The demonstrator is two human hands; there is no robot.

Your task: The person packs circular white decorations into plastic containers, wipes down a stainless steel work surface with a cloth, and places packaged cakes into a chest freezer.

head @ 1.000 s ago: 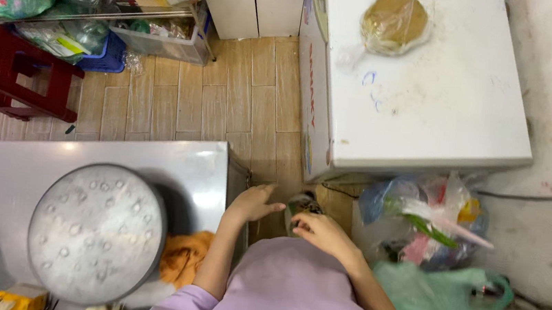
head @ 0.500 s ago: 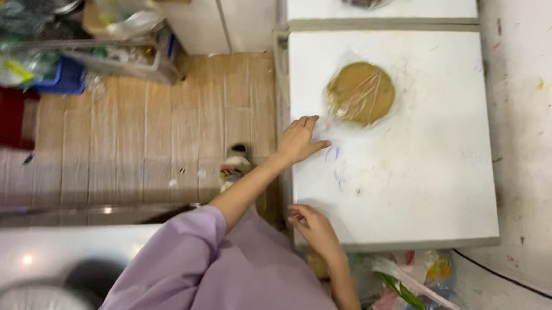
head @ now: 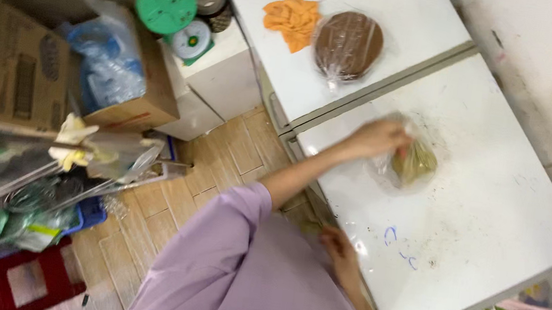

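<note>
A tan lump wrapped in clear plastic (head: pixel 415 162) lies on the white lid of a chest freezer (head: pixel 482 227). My left hand (head: pixel 378 139) is stretched out to it in a purple sleeve, fingers closed on the plastic at the lump's left side; the hand is blurred. My right hand (head: pixel 341 251) rests near my body against the freezer's front edge and holds nothing that I can see. On a second white lid (head: pixel 403 10) further back sit a brown round disc in plastic wrap (head: pixel 349 44) and an orange cloth (head: pixel 294 17).
Left of the freezers stands a small white cabinet with a kitchen scale (head: pixel 191 40) and a green lid (head: pixel 166 4). A cardboard box (head: pixel 36 72) with plastic bags, a cluttered wire rack (head: pixel 45 177) and a red stool (head: pixel 12 277) crowd the left. Wood-look floor (head: pixel 219 169) lies between.
The view swung from the steel counter to the freezers. My left hand reached forward across the lid and closed on the wrapped tan lump. My right hand moved to the freezer's edge.
</note>
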